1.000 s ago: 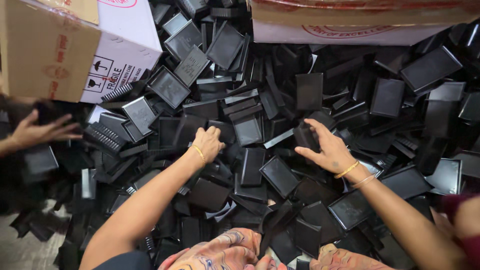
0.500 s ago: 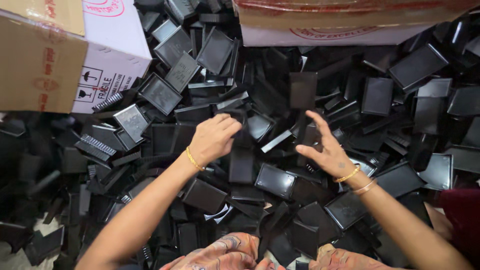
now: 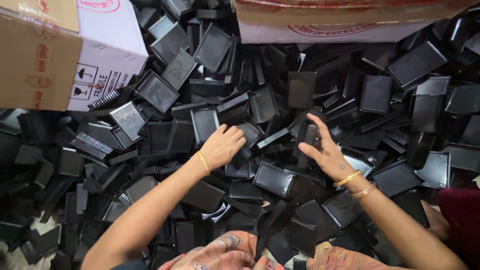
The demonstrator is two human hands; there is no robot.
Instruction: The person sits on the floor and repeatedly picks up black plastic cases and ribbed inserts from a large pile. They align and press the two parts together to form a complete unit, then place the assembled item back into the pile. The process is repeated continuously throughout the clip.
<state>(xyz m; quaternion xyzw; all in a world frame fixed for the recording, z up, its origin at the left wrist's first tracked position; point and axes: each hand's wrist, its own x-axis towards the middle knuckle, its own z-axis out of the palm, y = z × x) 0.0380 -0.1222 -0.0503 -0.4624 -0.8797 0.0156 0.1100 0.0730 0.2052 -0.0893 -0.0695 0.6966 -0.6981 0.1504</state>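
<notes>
The black plastic trays [image 3: 272,178] lie in a loose heap that covers nearly the whole floor [image 3: 15,257], tilted every way and overlapping, some face up, some on edge. They look light and stiff, thin-walled with a raised rim, and smooth enough to slide over one another; a thin wall might crack if bent, so my guess is that a pinch across the rim or along a short edge holds best, and a flat centre gives nothing to grip.

The left hand [image 3: 221,146] rests knuckles-up on the heap near its middle, its fingers [image 3: 234,134] curled down around the edge of a dark tray; whether they have closed on it I cannot tell, since the tips are hidden. The right hand [image 3: 325,152] is just beside it to the right, fingers half open and pinching a narrow upright black piece [image 3: 306,141] between thumb and forefinger. Both wrists carry gold bangles [image 3: 354,181].

Along the far edge of the heap stand two cardboard boxes: one brown and white box [image 3: 65,60] at the far left corner, and a wide box [image 3: 350,20] at the far right. Patterned cloth [image 3: 225,252] covers the person's knees at the near edge.
</notes>
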